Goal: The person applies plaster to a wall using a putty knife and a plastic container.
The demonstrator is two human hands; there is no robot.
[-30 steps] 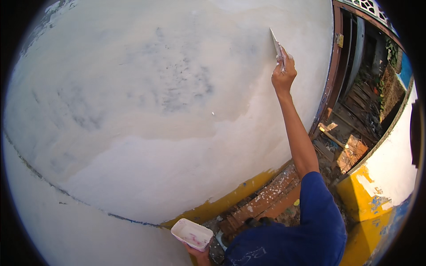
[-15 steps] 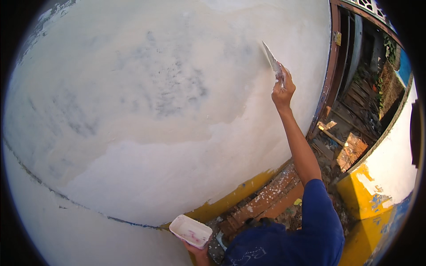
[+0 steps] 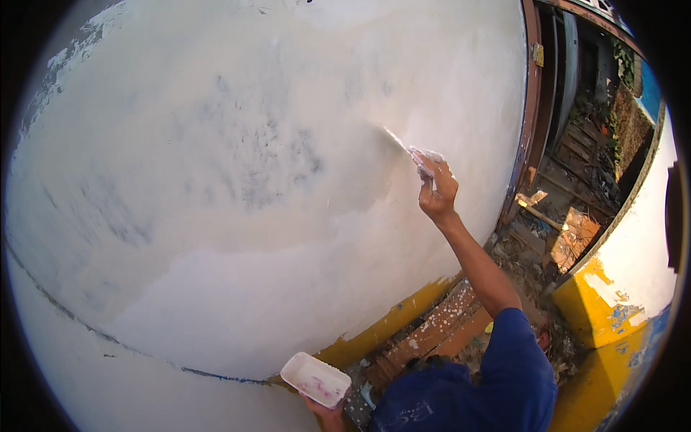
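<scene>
My right hand [image 3: 439, 186] is closed around a putty knife [image 3: 396, 139], its thin blade pressed nearly edge-on to the wall. White paste coats the fingers and the knife's grip. The wall [image 3: 237, 281] is whitish, with damp greyish filler over its upper part and dark patches showing through in the middle. Low at the bottom, my left hand [image 3: 327, 413] holds a white rectangular plastic tub [image 3: 317, 378] from beneath. Whitish paste with pink smears lies in the tub; the fingers under it are partly hidden.
A brown door frame [image 3: 531, 93] with a brass hinge bounds the wall on the right. Beyond it lie boards and rubble [image 3: 576, 165]. Paint-spattered reddish planks [image 3: 439, 324] run along the wall's yellow base [image 3: 403, 317]. A yellow-and-white low wall [image 3: 597, 302] curves at the right.
My right hand has moved down and to the left across the wall with the putty knife, and the blade is now seen more edge-on. The tub has barely shifted.
</scene>
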